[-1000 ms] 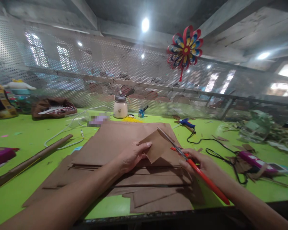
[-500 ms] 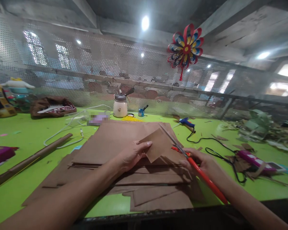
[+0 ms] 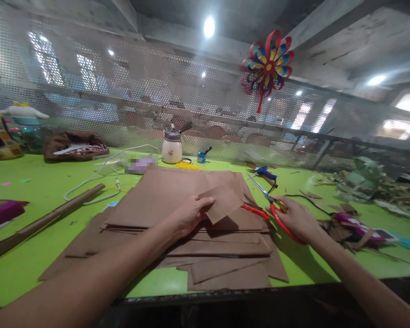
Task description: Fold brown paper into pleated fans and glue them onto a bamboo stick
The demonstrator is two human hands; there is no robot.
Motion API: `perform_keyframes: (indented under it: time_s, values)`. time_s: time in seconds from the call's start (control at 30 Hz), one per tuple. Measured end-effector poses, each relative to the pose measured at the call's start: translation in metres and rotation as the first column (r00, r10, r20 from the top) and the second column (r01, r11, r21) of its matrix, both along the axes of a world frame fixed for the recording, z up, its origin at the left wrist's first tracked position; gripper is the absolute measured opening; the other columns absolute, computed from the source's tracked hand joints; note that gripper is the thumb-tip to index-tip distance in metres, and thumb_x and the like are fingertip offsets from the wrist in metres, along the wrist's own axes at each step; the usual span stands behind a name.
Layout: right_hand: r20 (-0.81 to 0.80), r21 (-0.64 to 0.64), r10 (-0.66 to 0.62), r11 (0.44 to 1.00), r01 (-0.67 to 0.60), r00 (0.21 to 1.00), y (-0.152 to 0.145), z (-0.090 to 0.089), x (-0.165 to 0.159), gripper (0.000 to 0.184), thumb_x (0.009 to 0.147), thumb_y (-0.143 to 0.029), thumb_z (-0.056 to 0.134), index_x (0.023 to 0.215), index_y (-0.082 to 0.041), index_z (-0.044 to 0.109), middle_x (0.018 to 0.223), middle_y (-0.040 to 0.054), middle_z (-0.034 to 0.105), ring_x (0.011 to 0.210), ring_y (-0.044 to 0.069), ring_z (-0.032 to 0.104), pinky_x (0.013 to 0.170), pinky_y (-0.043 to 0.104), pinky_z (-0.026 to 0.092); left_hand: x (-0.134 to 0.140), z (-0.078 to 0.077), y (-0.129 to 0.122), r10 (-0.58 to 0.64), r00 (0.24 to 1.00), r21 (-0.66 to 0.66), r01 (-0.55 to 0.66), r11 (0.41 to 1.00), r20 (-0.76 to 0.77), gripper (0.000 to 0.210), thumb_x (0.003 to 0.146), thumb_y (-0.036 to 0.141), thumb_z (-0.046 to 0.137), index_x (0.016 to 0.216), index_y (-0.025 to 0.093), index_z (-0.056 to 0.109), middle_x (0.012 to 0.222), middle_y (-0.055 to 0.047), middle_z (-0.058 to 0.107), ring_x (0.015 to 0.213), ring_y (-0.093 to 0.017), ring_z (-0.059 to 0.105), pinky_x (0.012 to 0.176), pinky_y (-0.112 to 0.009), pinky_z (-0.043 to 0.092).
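My left hand pinches a small square of brown paper between thumb and fingers, just above a stack of brown paper sheets. To the right of the stack, my right hand is closed on a pair of scissors with red handles. Their metal blades point up and left, apart from the paper square. Another red handle-like part shows over the stack's right edge; I cannot tell whether it belongs to the scissors.
On the green table lie a brown paper roll, a blue glue gun with a black cord, and a purple object among paper scraps. A cream jug stands behind the stack. A colourful pinwheel flower hangs at a mesh partition.
My right hand has moved right with the scissors, taking the blades away from the paper square. My left hand keeps the square over the stack. The view has shifted slightly.
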State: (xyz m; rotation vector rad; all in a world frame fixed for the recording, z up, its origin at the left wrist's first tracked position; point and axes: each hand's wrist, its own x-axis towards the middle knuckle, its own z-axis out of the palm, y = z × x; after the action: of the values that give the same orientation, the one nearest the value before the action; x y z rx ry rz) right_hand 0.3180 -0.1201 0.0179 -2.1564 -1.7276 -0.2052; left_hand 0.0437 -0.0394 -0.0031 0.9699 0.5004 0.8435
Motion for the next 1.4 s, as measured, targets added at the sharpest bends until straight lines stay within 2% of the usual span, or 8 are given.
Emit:
perform_keyframes:
  time_s: [0.37,0.5,0.57,0.7,0.8,0.97,1.27,1.4]
  values:
    - [0.13,-0.171,-0.046,0.983,0.068,0.99,0.019,-0.03,0.048,0.041,0.076,-0.042,0.046,0.103,-0.017,0.064,0.087,0.0141,0.068,0.078,0.028,0.062,0.064,0.032,0.041,0.001,0.002,-0.003,0.003,1.0,-0.023,-0.003,1.0,-0.007,0.027,0.067,0.018,0.066,0.092,0.007,0.064,0.086,-0.012,0.068,0.073,-0.019,0.063,0.069,-0.031,0.049]
    - [0.12,-0.06,-0.026,0.998,0.033,0.992,0.009,-0.008,0.029,0.041,0.078,-0.045,0.046,0.096,-0.015,0.067,0.086,0.0133,0.068,0.082,0.028,0.061,0.069,0.035,0.042,0.002,0.0,-0.004,-0.022,0.999,-0.015,0.022,1.0,-0.034,0.029,0.066,0.022,0.069,0.091,0.008,0.064,0.087,-0.012,0.068,0.076,-0.02,0.063,0.072,-0.033,0.048]
    - [-0.051,-0.012,0.152,0.988,-0.152,0.987,0.009,0.012,-0.001,0.038,0.08,-0.045,0.045,0.092,-0.016,0.067,0.088,0.01,0.068,0.079,0.023,0.061,0.071,0.032,0.044,0.002,-0.002,-0.003,-0.033,0.999,-0.008,0.033,0.999,-0.041,0.03,0.065,0.023,0.07,0.09,0.009,0.065,0.088,-0.012,0.068,0.079,-0.021,0.063,0.073,-0.033,0.048]
    - [-0.4,-0.01,0.464,0.86,-0.51,0.791,0.025,0.042,-0.067,0.038,0.079,-0.048,0.049,0.089,-0.015,0.064,0.08,0.006,0.067,0.068,0.016,0.06,0.062,0.027,0.045,0.002,-0.002,-0.003,-0.052,0.997,0.015,0.053,0.999,-0.056,0.03,0.065,0.026,0.071,0.09,0.01,0.065,0.088,-0.012,0.068,0.084,-0.022,0.062,0.075,-0.032,0.047]
    - [-0.542,0.02,0.481,0.827,-0.562,0.689,0.045,0.043,-0.095,0.035,0.072,-0.048,0.058,0.071,-0.013,0.061,0.065,0.0022,0.062,0.056,0.012,0.054,0.051,0.024,0.041,0.001,0.002,-0.006,-0.031,0.999,0.03,0.032,0.999,-0.043,0.031,0.065,0.028,0.071,0.089,0.01,0.066,0.087,-0.012,0.069,0.086,-0.023,0.062,0.075,-0.031,0.046]
    - [-0.816,0.177,0.445,0.801,-0.572,0.37,0.066,0.022,-0.101,0.035,0.067,-0.047,0.064,0.078,-0.014,0.062,0.067,0.0013,0.063,0.06,0.013,0.056,0.055,0.024,0.044,0.0,0.006,-0.005,0.053,0.999,0.007,-0.053,0.999,-0.007,0.034,0.066,0.028,0.07,0.095,0.01,0.065,0.092,-0.011,0.069,0.086,-0.022,0.062,0.078,-0.031,0.046]
    - [-0.718,0.236,0.467,0.861,-0.451,0.516,0.076,-0.002,-0.067,0.039,0.074,-0.05,0.056,0.06,-0.014,0.059,0.044,-0.004,0.047,0.042,0.008,0.039,0.044,0.022,0.031,0.003,0.002,-0.001,0.083,0.997,-0.067,-0.082,0.994,0.004,0.023,0.081,0.027,0.053,0.094,0.013,0.064,0.093,-0.01,0.069,0.094,-0.023,0.061,0.087,-0.036,0.045]
    - [-0.83,0.378,0.496,0.836,-0.399,0.254,0.075,0.008,-0.057,0.034,0.069,-0.045,0.063,0.085,-0.016,0.064,0.064,0.0001,0.063,0.057,0.013,0.056,0.057,0.027,0.044,0.004,0.005,0.001,0.153,0.988,-0.103,-0.154,0.983,-0.014,0.02,0.081,0.02,0.051,0.095,0.012,0.063,0.088,-0.009,0.07,0.088,-0.02,0.063,0.084,-0.034,0.047]
